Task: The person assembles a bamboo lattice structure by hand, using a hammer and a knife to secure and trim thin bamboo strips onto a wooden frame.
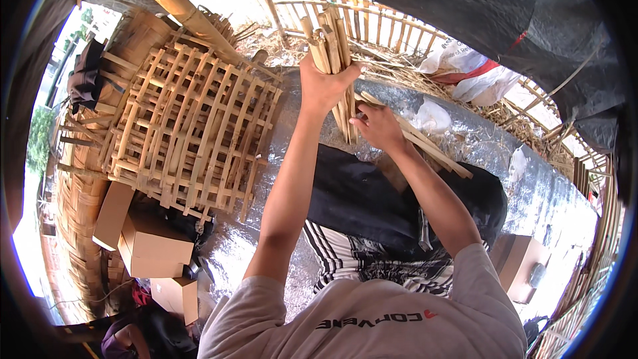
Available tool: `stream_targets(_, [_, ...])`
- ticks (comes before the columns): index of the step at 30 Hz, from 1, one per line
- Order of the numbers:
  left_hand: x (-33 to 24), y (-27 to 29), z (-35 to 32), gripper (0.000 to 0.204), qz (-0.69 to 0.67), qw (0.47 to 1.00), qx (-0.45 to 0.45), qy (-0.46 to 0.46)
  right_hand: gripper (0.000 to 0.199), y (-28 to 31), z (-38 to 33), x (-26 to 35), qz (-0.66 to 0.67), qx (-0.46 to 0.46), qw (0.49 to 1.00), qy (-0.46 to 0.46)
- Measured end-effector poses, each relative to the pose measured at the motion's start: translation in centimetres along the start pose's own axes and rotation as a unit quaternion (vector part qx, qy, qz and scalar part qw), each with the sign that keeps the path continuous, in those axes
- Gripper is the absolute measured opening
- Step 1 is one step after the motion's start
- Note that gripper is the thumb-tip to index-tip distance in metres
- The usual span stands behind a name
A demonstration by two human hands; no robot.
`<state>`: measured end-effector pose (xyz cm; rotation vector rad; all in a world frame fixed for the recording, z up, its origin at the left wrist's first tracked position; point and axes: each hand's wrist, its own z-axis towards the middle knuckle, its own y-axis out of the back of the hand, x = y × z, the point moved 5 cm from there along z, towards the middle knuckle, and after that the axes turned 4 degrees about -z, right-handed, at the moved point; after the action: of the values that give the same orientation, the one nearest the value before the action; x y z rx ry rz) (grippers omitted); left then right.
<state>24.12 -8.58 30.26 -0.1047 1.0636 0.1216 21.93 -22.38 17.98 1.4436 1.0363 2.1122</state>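
Bundle: bamboo strips [330, 40], pale tan, flat & narrow, held as an upright bunch approx. centre-top of view; tops fan out a bit, cut ends uneven, some darker streaks on the faces.
Bundle position: above a silvery sheet [465, 139], in front of a bamboo-slat fence [372, 20]; lower ends hang down past the fist toward a black cloth [372, 199].
Left hand [325, 83]: closed tight round the bunch at mid-length, thumb side twd the strips, arm stretched up from lower edge.
Right hand [379, 126]: just right of & below the left, fingers curled on the lower part of the strips; exact grip partly hidden by the left hand's strips, looks like a narrow pinch.
Loose strips [425, 143]: several more, same colour, lying slanted on the sheet, running from the right hand down to the right.
Lattice [189, 133]: big open grid of bamboo slats, left of the hands, leaning on woven bamboo matting [80, 213].
Pole [173, 0]: thick round bamboo, slanting across top left, over the lattice.
Boxes [153, 246]: plain cardboard, stacked lower left, below the lattice.
Sack [472, 70]: white w/ red, on straw, upper right, well apart from hands.
Clothing: light T-shirt [372, 326] at bottom; striped cloth [359, 259] under the black one.
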Motion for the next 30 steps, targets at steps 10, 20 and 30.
stream_targets(10, [0.4,0.8,-0.1,0.017,0.004,0.999,-0.042,0.009,0.058,0.2,-2.3,-15.7,-0.05,-0.072,0.989,-0.122])
stream_targets(20, [1.4,1.1,-0.3,0.017,-0.008,0.999,-0.031,0.032,0.029,-0.6,-11.4,-22.3,-0.282,0.042,0.934,-0.217])
stream_targets(30, [-0.3,0.6,-0.4,0.029,-0.03,0.999,-0.025,0.026,0.02,7.1,-2.1,-5.3,0.104,-0.171,0.979,-0.024])
